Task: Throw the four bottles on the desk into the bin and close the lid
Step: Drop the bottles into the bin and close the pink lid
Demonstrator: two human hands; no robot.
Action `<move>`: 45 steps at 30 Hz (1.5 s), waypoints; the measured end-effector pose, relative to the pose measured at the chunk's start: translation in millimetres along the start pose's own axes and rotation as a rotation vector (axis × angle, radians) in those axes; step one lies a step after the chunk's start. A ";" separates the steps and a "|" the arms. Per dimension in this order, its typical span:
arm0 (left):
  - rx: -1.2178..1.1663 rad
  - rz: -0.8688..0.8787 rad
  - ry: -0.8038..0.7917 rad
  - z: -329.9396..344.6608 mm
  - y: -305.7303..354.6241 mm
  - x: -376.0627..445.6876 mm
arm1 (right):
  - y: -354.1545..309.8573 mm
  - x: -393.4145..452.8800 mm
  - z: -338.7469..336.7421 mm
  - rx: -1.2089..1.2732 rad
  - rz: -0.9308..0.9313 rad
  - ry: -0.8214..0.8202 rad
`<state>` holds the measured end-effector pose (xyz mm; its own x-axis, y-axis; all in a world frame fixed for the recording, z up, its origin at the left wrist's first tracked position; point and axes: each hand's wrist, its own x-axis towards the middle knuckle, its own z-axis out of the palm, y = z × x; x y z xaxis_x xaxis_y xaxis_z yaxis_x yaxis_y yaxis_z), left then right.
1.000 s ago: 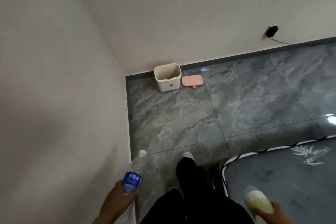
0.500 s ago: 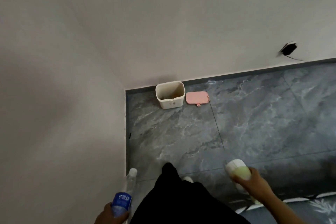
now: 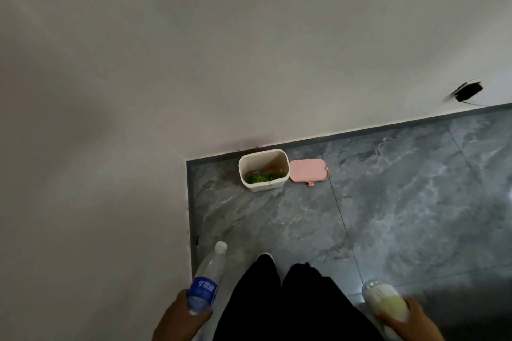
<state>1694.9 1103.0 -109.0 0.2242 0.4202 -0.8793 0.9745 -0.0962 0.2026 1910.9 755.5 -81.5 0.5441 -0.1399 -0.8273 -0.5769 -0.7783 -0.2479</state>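
Grey marbled floor (image 3: 388,202), meeting white walls at a corner. Open cream bin (image 3: 263,170) standing in that corner, green and orange items visible inside. Pink lid (image 3: 308,170) flat on floor, touching bin's right side. Left hand (image 3: 180,318) clenched round clear water bottle (image 3: 206,279), blue label, cap forward. Right hand (image 3: 410,321) grasping pale yellow-green bottle (image 3: 385,302).

Glossy marbled grey tile floor (image 3: 388,202); matt white wall (image 3: 194,50); clear plastic bottle (image 3: 206,277) with blue label; smooth cream plastic bin (image 3: 263,187); matt pink lid (image 3: 307,170).
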 end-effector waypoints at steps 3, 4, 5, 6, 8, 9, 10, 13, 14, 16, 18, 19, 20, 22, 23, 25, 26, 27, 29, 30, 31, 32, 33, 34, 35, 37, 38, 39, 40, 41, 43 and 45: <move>-0.023 0.019 -0.043 -21.0 45.1 35.4 | -33.2 17.1 -6.5 0.003 0.037 -0.009; -0.013 0.021 -0.046 -25.5 58.0 45.0 | -46.2 23.8 -8.7 0.002 0.021 -0.002; 0.004 0.031 -0.045 -29.8 72.0 55.6 | -61.8 36.0 -12.0 0.009 0.005 0.005; 0.026 0.039 -0.047 -33.6 83.6 67.8 | -76.4 50.2 -12.8 0.024 0.012 -0.016; 0.079 0.074 -0.035 -39.2 108.3 94.2 | -101.6 81.4 -9.6 -0.064 -0.016 -0.093; 0.110 0.089 -0.019 -41.8 121.5 104.4 | -116.8 92.2 -7.5 -0.096 -0.027 -0.099; 0.136 0.100 0.000 -41.9 136.1 119.8 | -132.0 108.2 -4.2 -0.108 -0.052 -0.085; 0.247 0.154 0.047 -35.1 176.7 173.1 | -175.5 157.1 12.0 -0.152 -0.124 -0.066; 0.287 0.180 0.069 -33.0 188.6 189.2 | -186.8 172.0 18.7 -0.163 -0.155 -0.064; 0.338 0.239 0.087 -25.0 211.4 231.7 | -208.3 205.4 36.9 -0.179 -0.196 -0.082; 0.387 0.300 0.082 -14.3 235.3 282.0 | -226.6 244.0 59.1 -0.205 -0.243 -0.094; 0.421 0.326 0.092 -10.3 245.5 305.4 | -234.6 261.0 71.5 -0.214 -0.271 -0.105; 0.462 0.347 0.114 -5.1 254.9 332.7 | -241.6 281.6 86.7 -0.220 -0.296 -0.113; 0.596 0.398 0.181 6.2 267.2 385.5 | -248.6 321.9 117.0 -0.247 -0.359 -0.142; 0.685 0.448 0.206 12.3 271.5 412.5 | -251.2 341.5 132.2 -0.263 -0.403 -0.161; 0.833 0.531 0.241 23.0 279.7 459.0 | -256.6 374.2 158.1 -0.291 -0.474 -0.198; 0.884 0.568 0.261 29.4 282.4 483.0 | -257.5 390.7 170.7 -0.307 -0.502 -0.211; 0.931 0.607 0.276 36.3 284.4 504.8 | -258.1 405.4 182.9 -0.325 -0.527 -0.220; 1.042 0.691 0.292 51.0 286.4 538.8 | -259.8 427.8 203.4 -0.348 -0.570 -0.230; 1.086 0.727 0.299 59.8 285.8 553.8 | -260.0 438.0 213.0 -0.365 -0.592 -0.236; 1.117 0.750 0.305 67.5 284.4 566.6 | -260.0 447.0 221.8 -0.393 -0.615 -0.242; 1.134 0.771 0.314 73.8 282.8 577.4 | -261.1 453.9 229.2 -0.434 -0.635 -0.249; 1.149 0.788 0.331 79.1 280.8 586.7 | -262.0 460.1 235.5 -0.477 -0.654 -0.250; 1.161 0.804 0.354 82.6 279.2 593.1 | -263.3 464.7 239.8 -0.512 -0.672 -0.245; 1.169 0.817 0.376 86.1 277.5 599.0 | -264.3 469.1 244.3 -0.538 -0.692 -0.237; 1.164 0.830 0.413 89.6 274.8 607.4 | -267.6 475.6 250.4 -0.575 -0.725 -0.223; 1.150 0.832 0.431 89.8 274.3 610.0 | -270.1 478.6 252.5 -0.589 -0.733 -0.218; 1.130 0.831 0.449 88.9 274.1 611.0 | -273.0 480.9 253.8 -0.606 -0.740 -0.216; 1.108 0.828 0.463 87.9 273.9 611.0 | -276.2 483.1 255.3 -0.626 -0.750 -0.215; 1.090 0.826 0.470 86.9 273.6 610.1 | -279.2 485.2 256.3 -0.647 -0.765 -0.214; 1.046 0.837 0.464 85.9 272.1 607.5 | -285.7 489.1 257.5 -0.684 -0.804 -0.203; 0.983 0.840 0.441 84.2 269.9 600.8 | -293.2 493.2 258.7 -0.716 -0.835 -0.194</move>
<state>2092.7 1253.5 -618.9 0.9051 0.1499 -0.3980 0.1857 -0.9812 0.0529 2190.8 1073.0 -547.2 0.4564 0.6411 -0.6169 0.4434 -0.7650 -0.4670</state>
